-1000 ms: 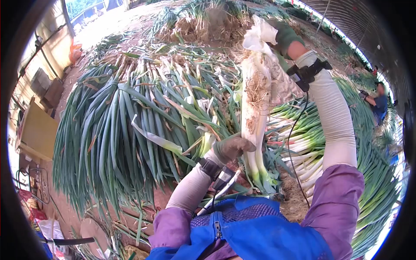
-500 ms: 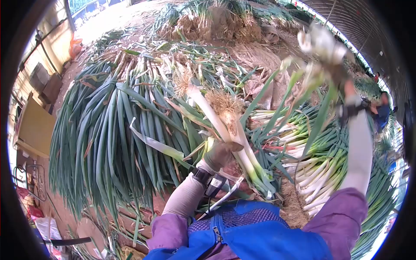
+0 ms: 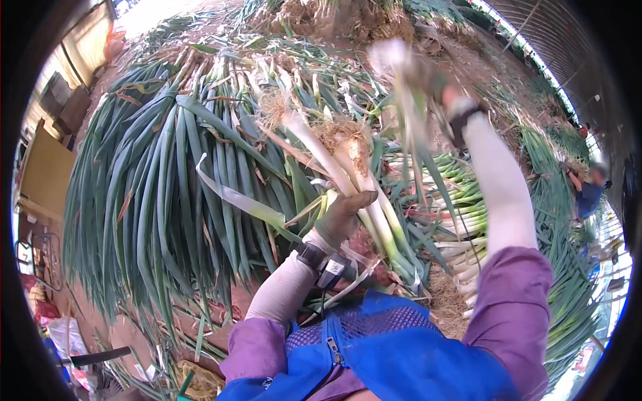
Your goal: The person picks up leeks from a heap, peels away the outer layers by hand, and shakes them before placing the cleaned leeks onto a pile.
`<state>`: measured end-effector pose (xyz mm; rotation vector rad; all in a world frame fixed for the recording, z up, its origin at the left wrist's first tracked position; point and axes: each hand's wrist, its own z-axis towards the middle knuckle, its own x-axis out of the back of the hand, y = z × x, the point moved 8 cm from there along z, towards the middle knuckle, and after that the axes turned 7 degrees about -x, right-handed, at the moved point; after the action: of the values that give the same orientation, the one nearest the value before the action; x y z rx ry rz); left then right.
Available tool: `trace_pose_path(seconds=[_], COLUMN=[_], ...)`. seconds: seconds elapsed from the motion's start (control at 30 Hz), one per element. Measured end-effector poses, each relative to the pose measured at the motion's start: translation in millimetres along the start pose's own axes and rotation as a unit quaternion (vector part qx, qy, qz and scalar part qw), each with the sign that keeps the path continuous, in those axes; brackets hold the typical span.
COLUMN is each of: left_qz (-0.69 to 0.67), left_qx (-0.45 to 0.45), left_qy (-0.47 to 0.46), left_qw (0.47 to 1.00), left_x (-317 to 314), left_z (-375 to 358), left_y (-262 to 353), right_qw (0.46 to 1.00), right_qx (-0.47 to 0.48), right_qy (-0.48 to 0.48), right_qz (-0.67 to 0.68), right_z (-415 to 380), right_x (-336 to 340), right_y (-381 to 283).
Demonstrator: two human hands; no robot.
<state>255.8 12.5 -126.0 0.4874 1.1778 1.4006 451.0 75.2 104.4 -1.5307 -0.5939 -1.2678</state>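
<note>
Green onions fill the shed floor in my head-cam feed, w/ the biggest heap (image 3: 160,200) sprawling across the L side, dark leaves fanned toward the cam & pale stem ends at the far edge. On the R, a row of pale-stemmed onions (image 3: 471,217) lies side by side, w/ more green leaves (image 3: 568,294) spread beyond the R arm. A corrugated roof (image 3: 555,47) curves over the upper R; another onion pile (image 3: 341,20), roots showing, sits at top ctr. Nearest me, the person wears a blue vest (image 3: 414,347) over purple sleeves (image 3: 511,301). A co-worker (image 3: 588,194) is at far R bkgd, small & dressed in dark blue

Mid-frame, I see a held bunch of at least two thick onions (image 3: 324,160) between the L heap & the R row, tilted, root ends up & away, green ends down nr the vest. The gloved L hand (image 3: 342,217) is closed firmly around the stems approx halfway along. Farther up, the gloved R hand (image 3: 431,83) is raised well apart from that bunch, badly blurred; leaf strips (image 3: 409,127) trail below it, but I can't tell how its fingers are set. A pale tuft (image 3: 393,57), also blurred, shows just beside it. Smallest: black wrist units, L (image 3: 331,266) & R (image 3: 466,121), strapped over light-coloured sleeve covers
</note>
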Motion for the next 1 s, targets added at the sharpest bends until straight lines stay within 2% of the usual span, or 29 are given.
trace_pose_path(seconds=[0.03, 0.07, 0.1, 0.17, 0.2, 0.27, 0.3, 0.33, 0.37, 0.4, 0.43, 0.47, 0.57, 0.6, 0.63, 0.67, 0.7, 0.73, 0.77, 0.8, 0.83, 0.87, 0.9, 0.93, 0.97, 1.0], left_qz=[0.171, 0.337, 0.326, 0.365, 0.382, 0.366, 0.37, 0.375, 0.369, 0.363, 0.357, 0.293, 0.072, -0.019, -0.11, -0.018, 0.073, 0.087, 0.1, 0.034, -0.035, 0.005, -0.03, -0.066, 0.141, 0.111], left_qx=[-0.095, -0.185, -0.147, -0.18, -0.198, -0.2, -0.212, -0.224, -0.201, -0.176, -0.152, -0.112, 0.008, 0.044, 0.079, 0.025, -0.026, -0.021, -0.016, 0.048, 0.113, 0.117, 0.081, 0.048, -0.069, -0.044], left_qy=[-0.029, -0.06, -0.051, -0.043, -0.038, -0.021, -0.018, -0.013, -0.014, -0.015, -0.018, -0.017, 0.019, 0.054, 0.089, 0.052, 0.018, 0.021, 0.024, 0.062, 0.098, 0.082, 0.082, 0.083, 0.02, 0.022], left_qw=[0.98, 0.921, 0.932, 0.912, 0.902, 0.909, 0.904, 0.9, 0.907, 0.915, 0.922, 0.949, 0.997, 0.997, 0.987, 0.998, 0.997, 0.996, 0.995, 0.996, 0.988, 0.99, 0.993, 0.993, 0.987, 0.993], left_x=[-7, -19, -24, -25, -27, -24, -24, -25, -28, -34, -39, -38, -39, -42, -45, -45, -46, -45, -45, -43, -42, -31, -32, -32, -31, -33], left_z=[3, 2, 6, 9, 9, 9, 8, 8, 10, 13, 16, 18, 19, 16, 13, 14, 10, 9, 8, 6, 4, 3, 7, 10, 13, 18], left_y=[35, 67, 77, 86, 89, 83, 82, 83, 85, 91, 92, 82, 61, 59, 58, 67, 71, 74, 76, 79, 74, 55, 54, 52, 64, 62], right_qw=[0.994, 0.98, 0.967, 0.967, 0.98, 0.976, 0.96, 0.946, 0.926, 0.935, 0.95, 0.963, 0.984, 0.958, 0.908, 0.963, 0.971, 0.956, 0.899, 0.788, 0.905, 0.952, 0.96, 0.974, 0.962, 0.965], right_qx=[0.047, 0.088, 0.116, 0.113, -0.02, 0.013, -0.039, -0.074, -0.108, -0.065, -0.045, -0.025, -0.05, 0.052, 0.154, 0.098, 0.086, 0.069, 0.131, 0.159, 0.212, 0.236, 0.277, 0.207, 0.144, 0.071], right_qy=[0.089, 0.161, 0.207, 0.22, 0.154, 0.019, -0.086, -0.14, -0.192, -0.168, -0.15, -0.129, -0.064, -0.048, -0.029, 0.094, 0.219, 0.213, 0.111, -0.001, 0.066, 0.042, 0.028, -0.073, -0.172, -0.213], right_qz=[0.039, 0.076, 0.096, 0.055, -0.124, -0.215, -0.262, -0.284, -0.305, -0.306, -0.27, -0.235, -0.161, -0.278, -0.388, -0.231, -0.04, 0.192, 0.404, 0.594, 0.363, 0.189, 0.015, -0.062, -0.154, -0.136], right_z=[27, 42, 48, 41, 11, -33, -58, -82, -101, -104, -114, -122, -123, -115, -103, -83, -71, -70, -62, -56, -79, -96, -116, -124, -137, -162], right_x=[39, 71, 94, 103, 85, 27, -3, -25, -47, -76, -74, -71, -48, -43, -36, 14, 62, 104, 126, 147, 146, 124, 102, 56, 12, -24], right_y=[-40, -72, -97, -129, -144, -143, -128, -115, -94, -61, -63, -66, -73, -84, -91, -69, -44, -40, -36, -34, -59, -74, -88, -68, -46, -23])
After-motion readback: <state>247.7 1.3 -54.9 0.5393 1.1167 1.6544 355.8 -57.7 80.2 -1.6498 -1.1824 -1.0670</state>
